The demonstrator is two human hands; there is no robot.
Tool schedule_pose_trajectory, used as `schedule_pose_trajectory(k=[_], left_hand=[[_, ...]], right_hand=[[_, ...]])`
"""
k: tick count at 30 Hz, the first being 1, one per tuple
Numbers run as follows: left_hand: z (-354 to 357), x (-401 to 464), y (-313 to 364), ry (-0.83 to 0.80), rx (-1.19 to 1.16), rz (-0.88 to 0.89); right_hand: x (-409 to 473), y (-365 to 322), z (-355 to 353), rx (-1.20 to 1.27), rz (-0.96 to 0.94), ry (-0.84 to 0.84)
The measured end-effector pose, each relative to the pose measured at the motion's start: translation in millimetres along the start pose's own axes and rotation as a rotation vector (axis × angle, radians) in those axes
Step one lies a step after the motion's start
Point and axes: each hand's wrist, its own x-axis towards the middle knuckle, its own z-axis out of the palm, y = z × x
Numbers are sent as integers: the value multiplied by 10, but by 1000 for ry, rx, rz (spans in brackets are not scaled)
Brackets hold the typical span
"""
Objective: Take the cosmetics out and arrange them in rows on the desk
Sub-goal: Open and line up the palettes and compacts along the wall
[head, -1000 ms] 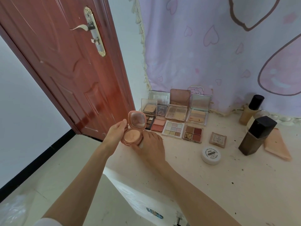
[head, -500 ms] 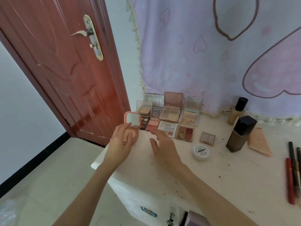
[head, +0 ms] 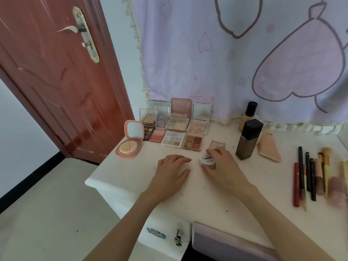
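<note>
So, quick notes:
jar: small white round jar (head: 207, 159) w/ black-print lid is sitting on the desk (head: 216, 196), near-centre, just near of the small square compact (head: 217, 144) and left of the dark square bottle (head: 248, 140).
right hand: right hand (head: 223, 167) is curling round the jar, fingers over its far side, thumb at the near side; looks like a grip forming, jar not visibly lifted.
left hand: left hand (head: 172, 171) is lying palm-down on the desk just left of the jar, fingers relaxed and close together, holding nothing.
handling: prob. light, rigid plastic; smooth sides, so a bit slippery. Am judging it's not fragile, but the lid may be a screw type, so lifting by the lid alone is risky if loose.
where to hold: best taking it by the side wall, thumb vs. fingers across the round, low down near the base, keeping it level.
rows so far: open palettes (head: 174, 138) are standing in two rows at the far left; open pink round compact (head: 129, 146) is sitting at the left end, mirror up.
far right: pencils & brushes (head: 310, 176) are lying side by side; peach tube (head: 269, 147) is lying right of the dark bottle.
watch: hinged open lids nearby are tipping-prone; am advising sliding the jar in w/o knocking them.
</note>
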Motion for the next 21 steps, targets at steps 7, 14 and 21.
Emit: schedule_pose_trajectory(k=[7, 14, 21], left_hand=[[47, 53, 169, 52, -299, -30], [64, 19, 134, 117, -242, 162], [80, 15, 133, 116, -230, 228]], right_hand=[[63, -56, -53, 852, 120, -76], [48, -53, -41, 1137, 20, -229], [21, -61, -8, 1176, 2, -345]])
